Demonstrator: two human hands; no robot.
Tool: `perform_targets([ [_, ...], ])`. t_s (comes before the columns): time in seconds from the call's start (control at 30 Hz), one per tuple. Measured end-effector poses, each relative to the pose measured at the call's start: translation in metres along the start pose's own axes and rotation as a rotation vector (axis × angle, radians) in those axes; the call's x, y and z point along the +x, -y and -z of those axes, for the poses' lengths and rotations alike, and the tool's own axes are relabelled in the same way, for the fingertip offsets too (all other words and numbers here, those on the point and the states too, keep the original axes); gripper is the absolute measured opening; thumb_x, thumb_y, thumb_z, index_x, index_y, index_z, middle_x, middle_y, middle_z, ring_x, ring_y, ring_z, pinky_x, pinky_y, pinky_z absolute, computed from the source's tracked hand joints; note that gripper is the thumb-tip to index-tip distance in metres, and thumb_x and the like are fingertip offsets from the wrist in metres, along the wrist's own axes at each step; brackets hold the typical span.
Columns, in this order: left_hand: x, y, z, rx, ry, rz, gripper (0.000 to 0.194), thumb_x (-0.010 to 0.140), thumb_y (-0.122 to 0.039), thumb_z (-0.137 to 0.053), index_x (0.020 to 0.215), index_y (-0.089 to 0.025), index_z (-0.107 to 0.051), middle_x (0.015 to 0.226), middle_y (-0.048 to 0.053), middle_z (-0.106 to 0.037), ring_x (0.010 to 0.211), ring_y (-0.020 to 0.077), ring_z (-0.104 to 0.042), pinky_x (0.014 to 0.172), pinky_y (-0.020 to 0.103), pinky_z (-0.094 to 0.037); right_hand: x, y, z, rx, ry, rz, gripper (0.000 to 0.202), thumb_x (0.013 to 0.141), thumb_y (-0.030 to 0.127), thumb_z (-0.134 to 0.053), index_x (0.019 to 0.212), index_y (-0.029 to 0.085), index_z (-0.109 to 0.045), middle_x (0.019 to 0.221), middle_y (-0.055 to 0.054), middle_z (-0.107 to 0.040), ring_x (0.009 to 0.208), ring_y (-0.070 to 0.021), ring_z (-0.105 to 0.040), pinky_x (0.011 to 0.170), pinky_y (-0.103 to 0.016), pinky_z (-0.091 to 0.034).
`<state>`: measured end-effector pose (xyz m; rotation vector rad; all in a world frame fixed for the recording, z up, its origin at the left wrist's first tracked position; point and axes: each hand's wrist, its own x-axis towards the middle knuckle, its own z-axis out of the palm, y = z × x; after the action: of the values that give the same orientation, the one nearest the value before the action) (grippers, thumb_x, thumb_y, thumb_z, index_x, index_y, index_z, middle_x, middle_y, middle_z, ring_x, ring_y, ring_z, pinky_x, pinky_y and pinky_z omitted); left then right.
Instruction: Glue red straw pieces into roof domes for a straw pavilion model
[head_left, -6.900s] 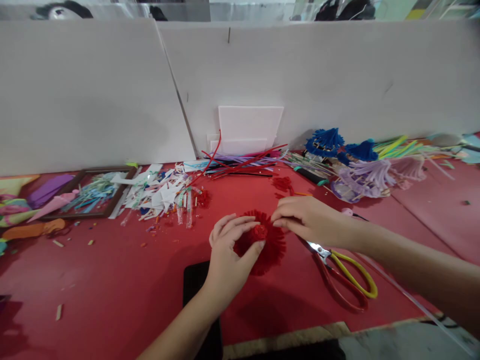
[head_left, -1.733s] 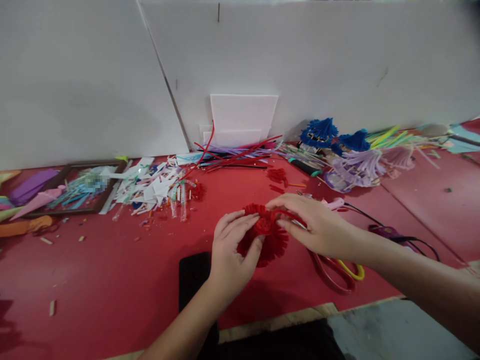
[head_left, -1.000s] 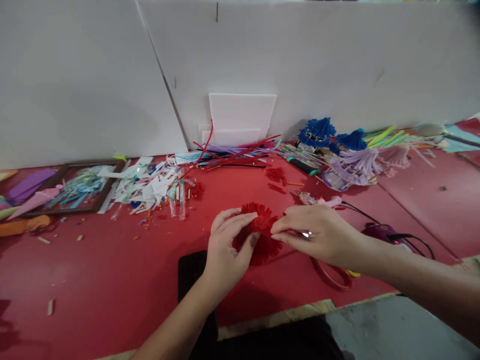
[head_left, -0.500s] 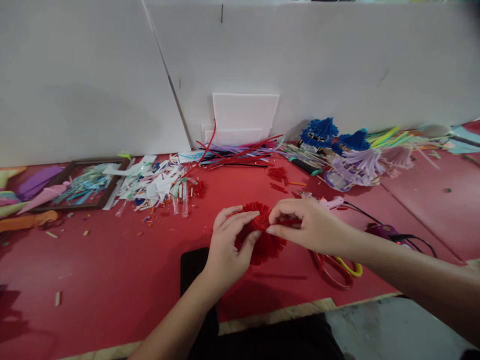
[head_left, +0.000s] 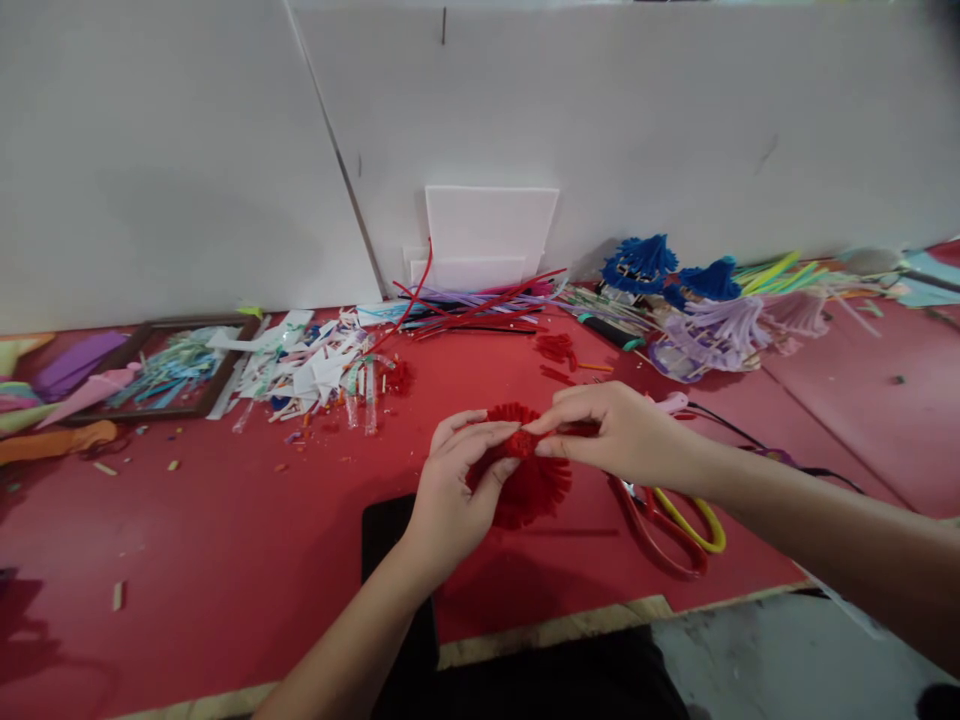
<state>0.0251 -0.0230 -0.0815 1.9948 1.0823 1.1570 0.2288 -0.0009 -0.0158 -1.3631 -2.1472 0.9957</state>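
Note:
A round, fringed red pipe-cleaner piece is held between my two hands above the red table. My left hand is closed on its left side, thumb and fingers gripping near the small coiled centre. From the right, my right hand pinches at that same centre, at what looks like a red pipe-cleaner strand; the fingers partly hide it. Scissors with red and yellow handles lie just below my right wrist. Under my left forearm is a flat black object.
Paper scraps and a brown frame lie at the left. Loose pipe cleaners run along the wall. Blue tasselled pieces and lilac ones stand at the back right. A cord passes behind my right forearm.
My right hand has shifted slightly up, its fingers still at the red centre. My right forearm now covers more of the purple device. My left hand has barely moved.

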Motion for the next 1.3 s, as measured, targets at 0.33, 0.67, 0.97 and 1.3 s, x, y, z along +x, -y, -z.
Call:
perform_targets([
  [0.33, -0.006, -0.001, -0.002, 0.036, -0.016, 0.021, 0.027, 0.088, -0.012, -0.056, 0.111, -0.021, -0.069, 0.106, 0.008, -0.067, 0.109, 0.0233, -0.054, 0.099, 0.042, -0.044, 0.011, -0.007, 0.004, -0.087, 0.044, 0.374, 0.013, 0.084, 0.010, -0.063, 0.081, 0.016, -0.075, 0.068, 0.000, -0.063, 0.062, -0.0081, -0.057, 0.060, -0.020, -0.043],
  [0.67, 0.003, 0.004, 0.007, -0.025, 0.084, 0.044, 0.022, 0.086, -0.016, -0.059, 0.102, -0.022, -0.072, 0.102, 0.008, -0.070, 0.108, 0.0252, -0.058, 0.098, 0.047, -0.044, 0.012, -0.008, 0.004, -0.082, 0.084, 0.411, 0.017, 0.084, 0.007, -0.059, 0.083, 0.016, -0.073, 0.072, -0.001, -0.065, 0.065, -0.0088, -0.058, 0.062, -0.020, -0.045],
  [0.97, 0.004, 0.006, 0.010, -0.014, 0.088, 0.004, 0.024, 0.088, -0.018, -0.057, 0.102, -0.026, -0.074, 0.098, 0.007, -0.072, 0.106, 0.0254, -0.059, 0.098, 0.050, -0.041, 0.014, -0.006, 0.001, -0.003, 0.082, 0.311, 0.012, 0.081, 0.010, -0.064, 0.080, 0.017, -0.073, 0.071, 0.000, -0.064, 0.063, -0.0078, -0.058, 0.061, -0.020, -0.044],
  [1.3, 0.003, 0.004, 0.011, 0.075, 0.082, -0.033, 0.027, 0.092, -0.020, -0.052, 0.102, -0.030, -0.075, 0.093, 0.006, -0.072, 0.095, 0.0233, -0.053, 0.086, 0.043, -0.043, 0.013, -0.011, -0.001, 0.054, 0.082, 0.125, 0.011, 0.080, 0.022, -0.070, 0.088, 0.019, -0.078, 0.071, -0.001, -0.066, 0.065, -0.0104, -0.060, 0.062, -0.023, -0.044],
])
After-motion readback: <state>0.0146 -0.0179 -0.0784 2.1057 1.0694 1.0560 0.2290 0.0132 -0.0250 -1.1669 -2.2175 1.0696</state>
